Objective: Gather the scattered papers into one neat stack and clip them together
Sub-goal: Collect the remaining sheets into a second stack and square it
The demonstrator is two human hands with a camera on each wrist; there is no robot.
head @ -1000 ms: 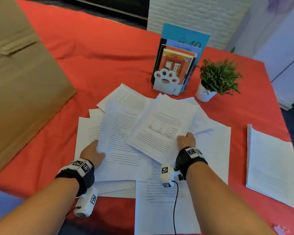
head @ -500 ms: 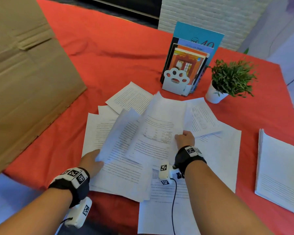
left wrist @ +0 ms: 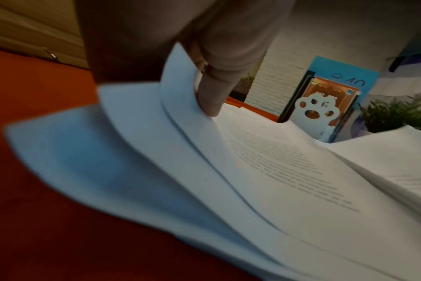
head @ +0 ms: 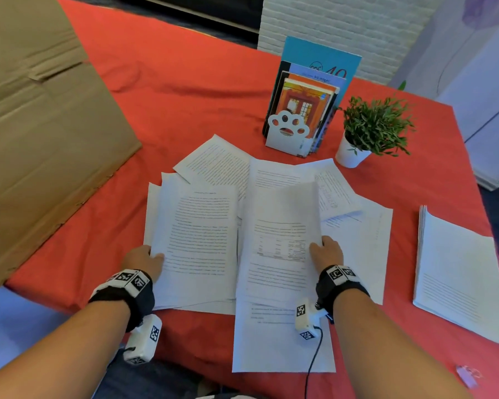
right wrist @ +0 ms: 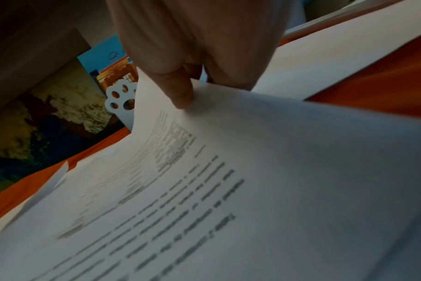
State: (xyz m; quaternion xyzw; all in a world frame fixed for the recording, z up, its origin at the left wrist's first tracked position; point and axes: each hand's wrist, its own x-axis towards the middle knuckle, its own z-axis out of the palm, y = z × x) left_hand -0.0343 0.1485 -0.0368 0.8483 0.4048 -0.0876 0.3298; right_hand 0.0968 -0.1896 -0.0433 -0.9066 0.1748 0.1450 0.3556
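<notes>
Printed white sheets (head: 354, 240) lie fanned and overlapping on the red tablecloth (head: 185, 90) in front of me. My left hand (head: 149, 254) pinches the left edge of a few lifted sheets (head: 196, 234), its thumb (left wrist: 212, 98) on top of the top page (left wrist: 289, 171). My right hand (head: 320, 249) pinches the right edge of another printed sheet (head: 280, 243), which curls upward; the thumb (right wrist: 180, 95) presses on its face (right wrist: 228, 180). One more page (head: 274, 344) lies nearest me. A small pale clip (head: 468, 375) rests at the near right.
A separate neat paper stack (head: 458, 272) sits to the right. A paw-shaped book stand with books (head: 297, 122) and a potted plant (head: 372, 131) stand behind the papers. A large cardboard box (head: 41, 125) fills the left side.
Both hands have turned their sheets from slanted to squarely upright, side by side. The right hand's sheet has lifted and curled more, uncovering pages behind it.
</notes>
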